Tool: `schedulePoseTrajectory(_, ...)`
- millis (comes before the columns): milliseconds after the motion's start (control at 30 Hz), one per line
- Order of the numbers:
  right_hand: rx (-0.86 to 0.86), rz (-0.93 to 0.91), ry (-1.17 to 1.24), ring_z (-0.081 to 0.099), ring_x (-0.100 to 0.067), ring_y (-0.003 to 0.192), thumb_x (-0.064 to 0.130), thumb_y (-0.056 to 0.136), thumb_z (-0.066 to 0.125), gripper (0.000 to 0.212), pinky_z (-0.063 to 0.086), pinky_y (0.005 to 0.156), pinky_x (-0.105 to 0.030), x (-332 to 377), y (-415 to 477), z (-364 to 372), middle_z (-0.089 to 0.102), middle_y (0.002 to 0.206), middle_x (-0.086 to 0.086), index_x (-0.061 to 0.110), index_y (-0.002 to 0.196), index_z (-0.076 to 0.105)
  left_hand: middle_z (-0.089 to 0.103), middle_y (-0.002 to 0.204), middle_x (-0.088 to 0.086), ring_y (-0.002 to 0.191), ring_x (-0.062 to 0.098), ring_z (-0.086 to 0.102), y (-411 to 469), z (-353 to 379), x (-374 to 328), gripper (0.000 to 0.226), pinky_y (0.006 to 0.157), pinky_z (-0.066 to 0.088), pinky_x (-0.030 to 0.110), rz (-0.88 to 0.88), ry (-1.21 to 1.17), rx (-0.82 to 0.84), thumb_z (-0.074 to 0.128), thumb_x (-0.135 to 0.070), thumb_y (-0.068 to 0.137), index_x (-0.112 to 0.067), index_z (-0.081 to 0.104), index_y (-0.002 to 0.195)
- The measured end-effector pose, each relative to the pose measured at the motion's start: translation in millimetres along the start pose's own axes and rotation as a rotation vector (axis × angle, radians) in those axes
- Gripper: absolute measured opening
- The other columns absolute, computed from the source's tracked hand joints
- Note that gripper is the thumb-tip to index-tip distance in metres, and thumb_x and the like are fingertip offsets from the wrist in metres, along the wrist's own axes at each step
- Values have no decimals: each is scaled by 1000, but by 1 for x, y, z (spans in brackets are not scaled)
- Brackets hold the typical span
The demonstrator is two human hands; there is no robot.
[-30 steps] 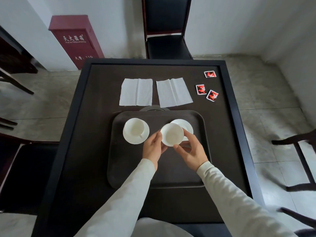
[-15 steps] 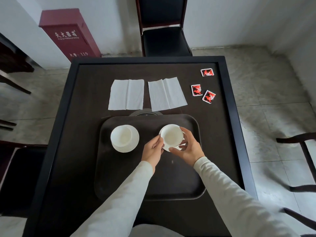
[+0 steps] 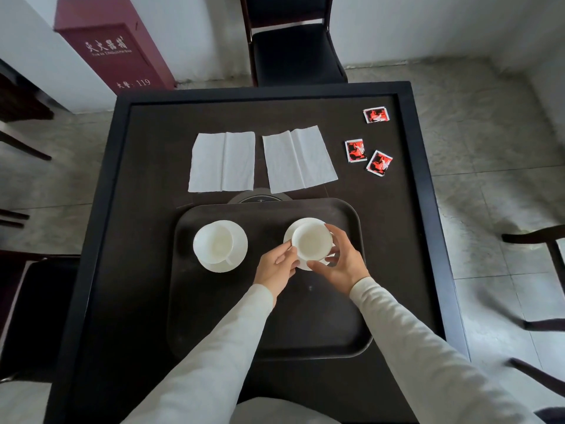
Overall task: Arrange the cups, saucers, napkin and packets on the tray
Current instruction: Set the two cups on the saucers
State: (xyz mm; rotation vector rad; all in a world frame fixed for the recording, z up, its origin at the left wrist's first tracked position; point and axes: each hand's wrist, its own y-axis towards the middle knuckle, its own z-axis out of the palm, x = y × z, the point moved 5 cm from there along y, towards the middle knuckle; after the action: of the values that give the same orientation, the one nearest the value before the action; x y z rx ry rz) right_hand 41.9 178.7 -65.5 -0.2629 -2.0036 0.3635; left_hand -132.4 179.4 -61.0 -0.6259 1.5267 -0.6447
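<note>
As cup [image 3: 312, 241] sits on saucer [image 3: 298, 226], left hand [image 3: 275, 267] and right hand [image 3: 344, 264] gripping its sides

Tray [image 3: 318, 325] mid-frame on the surface [image 3: 146, 209], left cup [image 3: 214, 242] and right cup [image 3: 312, 241] on saucers [image 3: 239, 255] across its upper half, two napkins [image 3: 222, 162] above it, three packets [image 3: 355, 150] upper right.

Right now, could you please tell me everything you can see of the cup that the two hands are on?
The white cup is round, plain and glossy, seemingly porcelain, upright and empty. It stands over a white saucer on the right half of the dark tray; whether it rests on the saucer I cannot tell. The left hand holds its left side and the right hand curls round its right and near sides. No handle shows; the hands may hide it.
</note>
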Motion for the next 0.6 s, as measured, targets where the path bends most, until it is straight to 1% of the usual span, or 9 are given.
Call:
schedulePoseTrajectory(100,5,-5,1,64,-12,98,25,73,88,87,58,86,-31,0,1,-2,58,122,7,33,144,39,67,132,4,113,19,70,-1,1,-1,42,107,52,45,2,7,2,61,-23,102,-20,58,144)
schedulePoseTrajectory(233,21,-2,14,64,-14,101,25,75,88,86,58,89,-33,1,1,-2,58,124,7,32,144,39,68,131,1,110,17,72,-1,1,2,42,105,54,44,4,7,8,61,-26,102,-22,57,144)
schedulePoseTrajectory(333,35,5,25,64,-16,103,23,76,88,86,58,92,-35,2,1,-3,57,126,6,32,145,38,69,124,-4,102,12,74,1,1,4,40,97,57,36,21,23,7,61,-27,103,-25,58,143)
schedulePoseTrajectory(400,45,11,30,64,-18,104,22,76,87,87,58,93,-37,2,1,-3,57,127,6,32,146,37,69,124,-5,98,9,75,2,1,4,39,90,58,31,28,40,-1,61,-28,103,-26,59,142)
schedulePoseTrajectory(533,43,18,17,64,-17,105,24,76,88,87,58,93,-38,4,0,-4,57,128,5,32,146,37,69,117,-8,98,10,75,2,0,4,40,87,59,28,35,51,-12,62,-29,102,-25,60,142)
schedulePoseTrajectory(600,41,20,13,64,-17,104,25,76,88,87,58,93,-38,4,0,-4,57,128,5,32,146,37,69,122,-6,98,10,75,2,1,4,40,87,59,28,37,66,-13,62,-29,102,-26,60,142)
